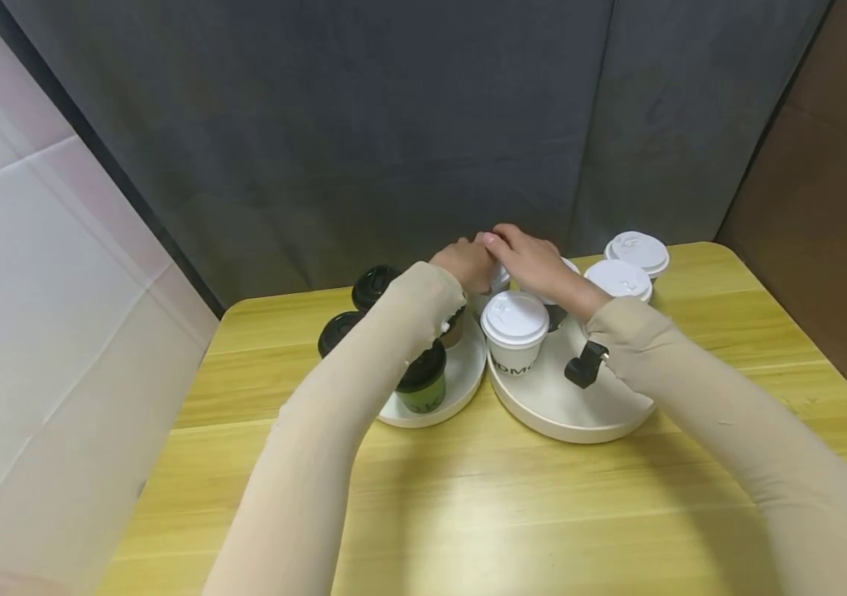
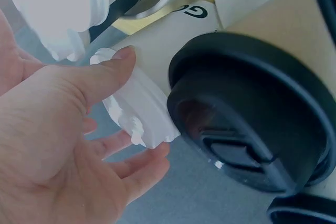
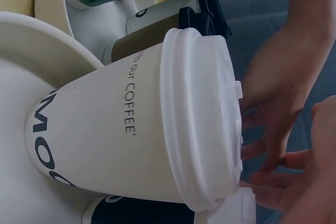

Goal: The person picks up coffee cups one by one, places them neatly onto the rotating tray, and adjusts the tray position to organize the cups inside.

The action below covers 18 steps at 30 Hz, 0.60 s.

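Note:
My left hand [image 1: 466,263] reaches to the back between two round trays and pinches the lid of a white-lidded paper cup [image 2: 140,106]. The thumb presses one side of the lid and the fingers curl beneath it. My right hand [image 1: 533,263] is beside it, fingertips overlapping the left hand in the head view. In the right wrist view, the front white-lidded cup [image 3: 115,124] partly hides the right hand's fingers; I cannot tell what they hold. A black-lidded paper cup [image 2: 252,114] stands right beside the pinched cup.
The left white tray [image 1: 462,393] bears black-lidded cups, including a green one [image 1: 423,396]. More white-lidded cups [image 1: 619,280] stand on and behind the larger right tray [image 1: 579,418]. Behind the wooden table [image 1: 468,513] is a dark grey panel [image 1: 363,124].

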Each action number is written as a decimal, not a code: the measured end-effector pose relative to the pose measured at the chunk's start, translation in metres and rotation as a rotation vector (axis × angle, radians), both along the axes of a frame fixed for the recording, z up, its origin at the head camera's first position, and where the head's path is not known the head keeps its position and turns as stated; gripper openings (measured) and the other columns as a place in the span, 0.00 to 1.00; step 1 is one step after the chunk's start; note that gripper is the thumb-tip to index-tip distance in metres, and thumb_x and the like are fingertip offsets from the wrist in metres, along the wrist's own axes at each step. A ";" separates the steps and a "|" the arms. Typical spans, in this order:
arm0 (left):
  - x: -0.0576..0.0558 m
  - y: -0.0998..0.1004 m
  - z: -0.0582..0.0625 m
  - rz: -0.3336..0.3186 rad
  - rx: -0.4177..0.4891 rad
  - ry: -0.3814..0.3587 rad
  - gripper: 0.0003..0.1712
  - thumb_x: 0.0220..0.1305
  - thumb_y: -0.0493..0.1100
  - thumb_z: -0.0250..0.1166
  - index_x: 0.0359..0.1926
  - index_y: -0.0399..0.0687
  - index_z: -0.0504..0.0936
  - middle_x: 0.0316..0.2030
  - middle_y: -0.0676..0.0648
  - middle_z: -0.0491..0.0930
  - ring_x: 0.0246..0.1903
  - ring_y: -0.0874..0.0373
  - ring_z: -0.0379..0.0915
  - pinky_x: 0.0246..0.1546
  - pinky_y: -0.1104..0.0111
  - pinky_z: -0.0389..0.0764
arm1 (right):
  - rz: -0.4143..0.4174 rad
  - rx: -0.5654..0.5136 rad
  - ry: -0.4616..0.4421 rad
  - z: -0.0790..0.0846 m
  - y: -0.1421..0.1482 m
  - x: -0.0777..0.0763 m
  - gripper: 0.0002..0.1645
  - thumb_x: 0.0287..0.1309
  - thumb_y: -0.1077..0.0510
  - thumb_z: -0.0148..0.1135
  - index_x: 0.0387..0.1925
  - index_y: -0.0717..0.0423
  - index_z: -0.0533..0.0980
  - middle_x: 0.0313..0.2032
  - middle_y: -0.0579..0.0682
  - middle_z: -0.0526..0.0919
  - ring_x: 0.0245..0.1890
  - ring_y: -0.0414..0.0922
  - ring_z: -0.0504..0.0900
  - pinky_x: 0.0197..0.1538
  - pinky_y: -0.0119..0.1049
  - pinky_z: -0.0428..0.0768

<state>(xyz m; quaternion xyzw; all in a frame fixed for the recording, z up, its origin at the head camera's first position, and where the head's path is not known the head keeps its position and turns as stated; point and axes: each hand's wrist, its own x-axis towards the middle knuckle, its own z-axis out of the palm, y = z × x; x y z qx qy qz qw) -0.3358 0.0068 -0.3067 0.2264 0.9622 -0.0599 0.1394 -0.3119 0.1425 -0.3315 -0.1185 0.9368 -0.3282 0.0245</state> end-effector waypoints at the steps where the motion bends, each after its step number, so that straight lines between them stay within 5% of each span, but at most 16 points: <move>1: 0.000 0.000 0.001 -0.027 -0.016 0.016 0.45 0.66 0.50 0.64 0.75 0.41 0.53 0.67 0.41 0.65 0.63 0.46 0.66 0.63 0.56 0.76 | -0.006 -0.009 0.007 0.000 0.000 0.000 0.41 0.74 0.34 0.28 0.76 0.55 0.53 0.75 0.56 0.61 0.74 0.59 0.61 0.76 0.60 0.51; 7: -0.005 -0.002 0.012 -0.133 -0.095 0.078 0.48 0.66 0.52 0.64 0.77 0.42 0.50 0.67 0.40 0.63 0.65 0.45 0.61 0.66 0.57 0.73 | -0.037 -0.078 0.042 0.003 0.001 0.000 0.41 0.74 0.34 0.31 0.76 0.53 0.52 0.74 0.56 0.63 0.73 0.57 0.63 0.75 0.58 0.58; 12: -0.010 -0.006 0.021 -0.134 -0.083 0.091 0.53 0.66 0.53 0.65 0.77 0.41 0.42 0.71 0.38 0.58 0.68 0.43 0.58 0.69 0.55 0.70 | -0.057 -0.163 0.050 0.006 0.003 0.000 0.43 0.73 0.33 0.34 0.77 0.53 0.48 0.72 0.59 0.65 0.71 0.57 0.67 0.71 0.55 0.67; 18: -0.009 -0.014 0.039 -0.156 -0.070 0.139 0.55 0.65 0.57 0.63 0.77 0.38 0.41 0.74 0.36 0.54 0.72 0.42 0.55 0.72 0.54 0.67 | -0.078 -0.233 0.082 0.009 0.007 0.002 0.42 0.74 0.34 0.35 0.77 0.53 0.48 0.72 0.60 0.66 0.72 0.57 0.65 0.74 0.54 0.64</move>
